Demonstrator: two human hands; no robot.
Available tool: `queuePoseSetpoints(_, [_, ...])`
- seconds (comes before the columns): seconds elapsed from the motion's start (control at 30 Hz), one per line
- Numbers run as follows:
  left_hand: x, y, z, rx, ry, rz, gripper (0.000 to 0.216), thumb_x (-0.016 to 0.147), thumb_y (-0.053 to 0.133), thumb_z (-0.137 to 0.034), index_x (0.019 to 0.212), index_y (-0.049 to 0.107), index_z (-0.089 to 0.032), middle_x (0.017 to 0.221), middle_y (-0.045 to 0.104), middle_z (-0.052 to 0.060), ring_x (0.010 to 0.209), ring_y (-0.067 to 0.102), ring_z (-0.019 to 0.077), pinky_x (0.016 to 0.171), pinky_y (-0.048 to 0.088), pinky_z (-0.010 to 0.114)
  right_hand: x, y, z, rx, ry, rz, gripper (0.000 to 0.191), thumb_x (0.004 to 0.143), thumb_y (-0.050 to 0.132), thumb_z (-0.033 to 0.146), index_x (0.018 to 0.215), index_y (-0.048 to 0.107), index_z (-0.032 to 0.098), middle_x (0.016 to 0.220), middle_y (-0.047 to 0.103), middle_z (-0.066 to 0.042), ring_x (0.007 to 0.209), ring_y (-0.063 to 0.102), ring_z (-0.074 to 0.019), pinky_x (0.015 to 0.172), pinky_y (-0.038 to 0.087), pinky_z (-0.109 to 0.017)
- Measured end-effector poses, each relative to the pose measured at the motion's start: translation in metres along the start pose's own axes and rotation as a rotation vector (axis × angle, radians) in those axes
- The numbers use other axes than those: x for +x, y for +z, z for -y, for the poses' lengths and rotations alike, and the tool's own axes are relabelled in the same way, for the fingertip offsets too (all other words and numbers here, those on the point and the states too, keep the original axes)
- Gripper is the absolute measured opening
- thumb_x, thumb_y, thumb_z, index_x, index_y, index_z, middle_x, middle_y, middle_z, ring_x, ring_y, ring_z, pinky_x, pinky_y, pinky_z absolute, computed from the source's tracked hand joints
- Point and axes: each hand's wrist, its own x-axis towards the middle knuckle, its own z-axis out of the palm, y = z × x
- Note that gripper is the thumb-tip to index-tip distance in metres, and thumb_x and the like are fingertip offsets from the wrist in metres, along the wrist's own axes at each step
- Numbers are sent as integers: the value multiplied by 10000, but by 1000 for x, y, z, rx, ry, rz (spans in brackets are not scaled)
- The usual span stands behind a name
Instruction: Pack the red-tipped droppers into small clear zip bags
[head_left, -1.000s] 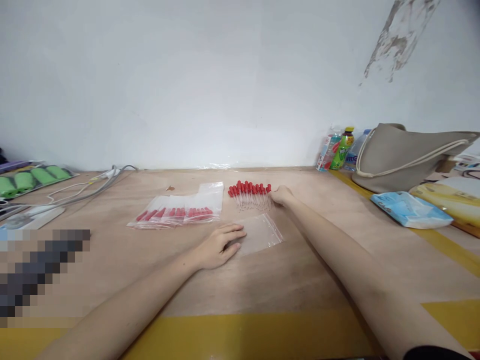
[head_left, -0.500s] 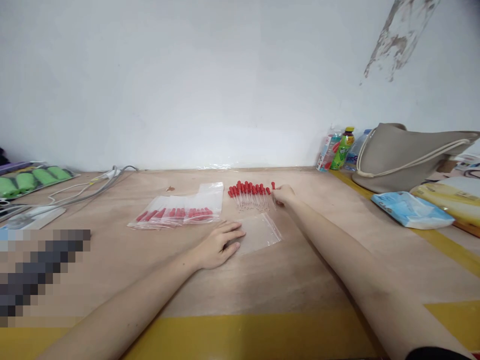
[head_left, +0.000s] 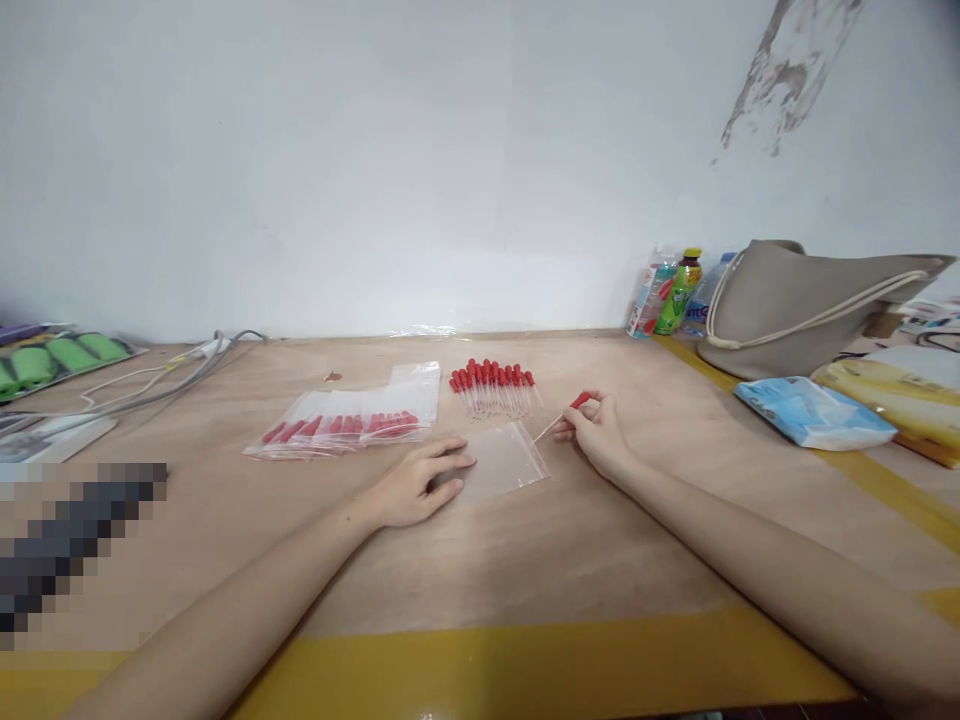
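A dropper [head_left: 580, 400] with a red rubber bulb and a thin clear stem is pinched in my right hand [head_left: 600, 432]. Its stem points left and down, with the tip close to the opening end of a clear zip bag [head_left: 502, 462] lying flat. My left hand [head_left: 421, 482] rests with fingers apart on the bag's left edge. Behind the bag, a row of similar droppers [head_left: 491, 378] lies with red bulbs toward the wall. Left of them, overlapping zip bags [head_left: 337, 408] have red-bulbed droppers inside.
Drink bottles [head_left: 679, 292], a grey bag [head_left: 802, 310] and a blue-and-white packet [head_left: 814, 412] line the right side. Cables [head_left: 202, 365] and a tray of green rolls [head_left: 60, 360] are at the left. Yellow tape [head_left: 525, 660] runs along the front edge.
My right hand has taken a dropper from the row's right end and brought it nearer, tilting its stem toward the zip bag. My left hand stays on the bag.
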Motion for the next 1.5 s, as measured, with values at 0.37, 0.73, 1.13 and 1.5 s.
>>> queuePoseSetpoints(0.37, [1, -3, -9, -14, -26, 28, 486, 883, 432, -392, 1334, 332, -240, 1354, 399, 53, 1240, 370, 224, 1025, 322, 396, -16, -9, 11, 75, 175, 341, 344, 647, 664, 341, 825, 399, 214, 725, 605, 20, 656, 618, -109, 651, 500, -257])
queuePoseSetpoints(0.73, [9, -1, -7, -45, 62, 13, 537, 843, 500, -419, 1321, 351, -225, 1329, 426, 75, 1221, 390, 230, 1017, 330, 403, -16, -16, 20, -70, -7, 729, 323, 536, 751, 270, 632, 461, 165, 895, 586, -15, 779, 575, -104, 693, 451, -248])
queuePoseSetpoints(1.13, [10, 1, -6, -65, 85, 26, 488, 845, 505, -406, 1290, 417, -224, 1343, 414, 78, 1252, 357, 225, 1036, 307, 420, -14, -13, 16, -211, 97, 755, 329, 549, 738, 358, 686, 510, 164, 658, 599, 22, 589, 549, -85, 570, 433, -217])
queuePoseSetpoints(1.5, [8, -1, -5, -65, 73, 36, 465, 853, 493, -405, 1283, 434, -239, 1349, 410, 70, 1235, 384, 226, 1025, 322, 423, -7, -14, 22, -517, -208, 788, 251, 737, 561, 391, 725, 679, 170, 781, 609, -24, 724, 545, -128, 671, 435, -244])
